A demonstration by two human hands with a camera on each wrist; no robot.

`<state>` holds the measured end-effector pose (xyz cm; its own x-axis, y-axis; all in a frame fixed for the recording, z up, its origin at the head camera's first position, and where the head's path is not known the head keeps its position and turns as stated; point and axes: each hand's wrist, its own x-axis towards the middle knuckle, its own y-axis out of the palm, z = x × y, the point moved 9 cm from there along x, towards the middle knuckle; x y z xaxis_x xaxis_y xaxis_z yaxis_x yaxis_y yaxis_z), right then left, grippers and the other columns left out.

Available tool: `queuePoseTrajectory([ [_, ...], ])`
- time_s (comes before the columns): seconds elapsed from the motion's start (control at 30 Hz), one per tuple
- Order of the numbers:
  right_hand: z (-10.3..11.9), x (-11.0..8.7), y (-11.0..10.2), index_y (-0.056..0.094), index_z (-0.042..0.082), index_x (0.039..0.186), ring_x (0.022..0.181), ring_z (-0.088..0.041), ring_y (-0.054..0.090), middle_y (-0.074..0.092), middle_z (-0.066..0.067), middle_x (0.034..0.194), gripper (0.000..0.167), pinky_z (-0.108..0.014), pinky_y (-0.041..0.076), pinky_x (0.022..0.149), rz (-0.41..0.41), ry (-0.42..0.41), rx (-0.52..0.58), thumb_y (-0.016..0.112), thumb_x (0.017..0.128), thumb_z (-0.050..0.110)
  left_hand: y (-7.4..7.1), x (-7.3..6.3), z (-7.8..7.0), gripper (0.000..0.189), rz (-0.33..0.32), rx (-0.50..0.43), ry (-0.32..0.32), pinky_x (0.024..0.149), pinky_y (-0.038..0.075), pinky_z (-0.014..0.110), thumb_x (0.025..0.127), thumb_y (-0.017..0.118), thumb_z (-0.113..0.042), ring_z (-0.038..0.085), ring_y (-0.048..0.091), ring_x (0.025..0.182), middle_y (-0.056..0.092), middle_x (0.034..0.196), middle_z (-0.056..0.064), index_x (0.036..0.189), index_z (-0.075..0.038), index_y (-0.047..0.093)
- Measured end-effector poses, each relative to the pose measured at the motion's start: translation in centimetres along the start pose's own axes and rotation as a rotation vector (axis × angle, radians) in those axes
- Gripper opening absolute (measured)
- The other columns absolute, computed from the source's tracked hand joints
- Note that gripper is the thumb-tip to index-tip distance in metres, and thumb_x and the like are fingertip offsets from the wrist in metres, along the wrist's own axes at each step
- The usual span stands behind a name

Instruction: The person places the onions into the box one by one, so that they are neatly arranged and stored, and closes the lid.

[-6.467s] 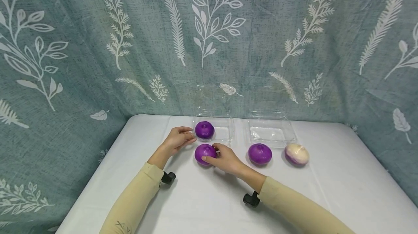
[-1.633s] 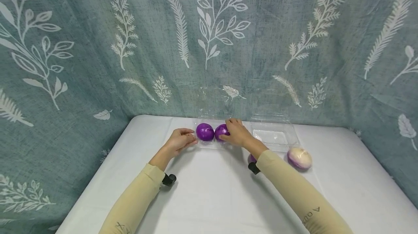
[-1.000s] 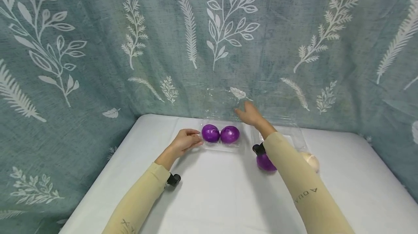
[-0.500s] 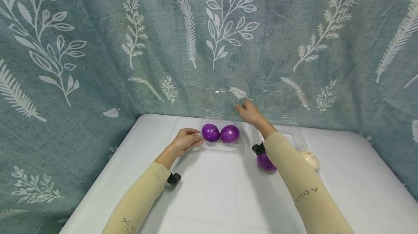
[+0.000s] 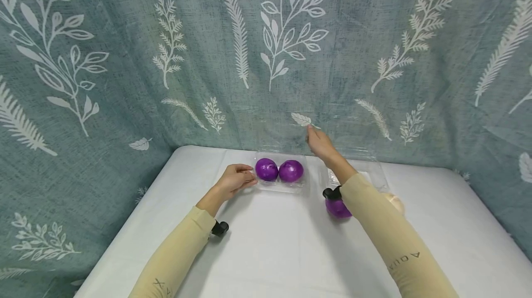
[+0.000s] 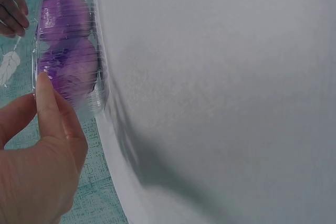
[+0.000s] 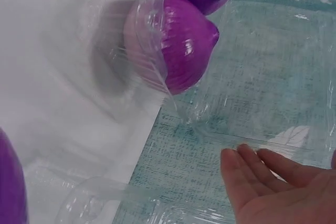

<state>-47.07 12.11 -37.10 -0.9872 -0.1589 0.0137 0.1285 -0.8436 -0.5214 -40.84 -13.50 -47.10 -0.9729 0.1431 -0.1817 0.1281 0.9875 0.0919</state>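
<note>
Two purple turnips, one on the left [image 5: 266,170] and one on the right [image 5: 291,171], sit side by side in a clear plastic clamshell container [image 5: 279,188] at the table's back edge. My left hand [image 5: 232,181] pinches the left end of its rim between thumb and fingers, as the left wrist view shows. The container's see-through lid [image 7: 262,85] stands raised behind the turnips, against the curtain. At the lid's right edge is my right hand [image 5: 320,145], its fingers nearly straight and the fingertips [image 7: 242,149] right at the plastic.
A second clear clamshell container [image 5: 377,175] with its lid up stands to the right, partly behind the right forearm. Before it lie another purple turnip [image 5: 338,209] and a pale-topped turnip [image 5: 395,202], both partly covered by the sleeve. A patterned curtain [image 5: 199,57] hangs close behind the table.
My right hand has put the second turnip into the left container, let go of it and moved up to the lid's edge. The left hand has stayed at the rim.
</note>
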Motion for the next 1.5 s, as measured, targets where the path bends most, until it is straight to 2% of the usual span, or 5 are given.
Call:
queuePoseTrajectory([
  [0.17,-0.3,-0.8,0.2,0.059,-0.001,0.111,0.115,-0.034,0.056,0.058,-0.021,0.114,0.069,-0.051,0.048,0.11,0.048,0.043,-0.018,0.017,0.11,0.053,-0.1,0.2,0.4,0.046,-0.008,0.009,-0.025,0.097,0.058,0.031,0.1,0.056,0.008,0.036,0.066,0.115,0.057,0.116,0.024,0.144,0.013,0.046],
  [0.3,-0.5,-1.5,0.4,0.048,-0.009,0.14,0.144,-0.04,0.037,0.042,-0.025,0.152,0.066,-0.049,0.042,0.117,0.1,0.083,-0.009,0.02,0.111,0.043,-0.1,0.2,0.3,0.045,-0.013,0.008,-0.024,0.094,0.06,0.03,0.099,0.056,0.009,0.033,0.068,0.108,0.058,0.111,0.021,0.143,0.014,0.047],
  [0.43,-0.5,-2.3,0.6,0.049,-0.007,0.129,0.146,-0.037,0.034,0.039,-0.022,0.153,0.051,-0.047,0.041,0.118,0.13,0.114,0.03,0.025,0.108,0.033,-0.1,0.3,0.4,0.043,-0.029,-0.003,-0.028,0.092,0.061,0.029,0.098,0.057,0.01,0.025,0.069,0.098,0.058,0.106,0.018,0.14,0.013,0.049],
  [0.73,-0.7,-5.2,1.9,0.031,-0.01,0.155,0.147,-0.047,0.029,0.03,-0.029,0.161,0.06,-0.062,0.03,0.121,0.277,0.072,-0.138,0.037,0.108,0.027,-0.1,0.5,0.4,0.042,-0.022,-0.007,-0.03,0.093,0.06,0.03,0.099,0.055,0.01,0.029,0.067,0.104,0.056,0.118,0.026,0.141,0.014,0.048],
  [1.5,-3.9,-6.6,4.1,0.029,-0.022,0.146,0.131,-0.049,0.051,0.052,-0.037,0.139,0.065,-0.057,0.044,0.113,0.264,0.085,-0.303,0.057,0.099,0.014,-0.4,0.3,1.2,0.042,-0.019,-0.039,-0.062,0.097,0.059,0.031,0.109,0.048,-0.006,0.031,0.06,0.119,0.053,0.135,0.025,0.149,0.007,0.043],
])
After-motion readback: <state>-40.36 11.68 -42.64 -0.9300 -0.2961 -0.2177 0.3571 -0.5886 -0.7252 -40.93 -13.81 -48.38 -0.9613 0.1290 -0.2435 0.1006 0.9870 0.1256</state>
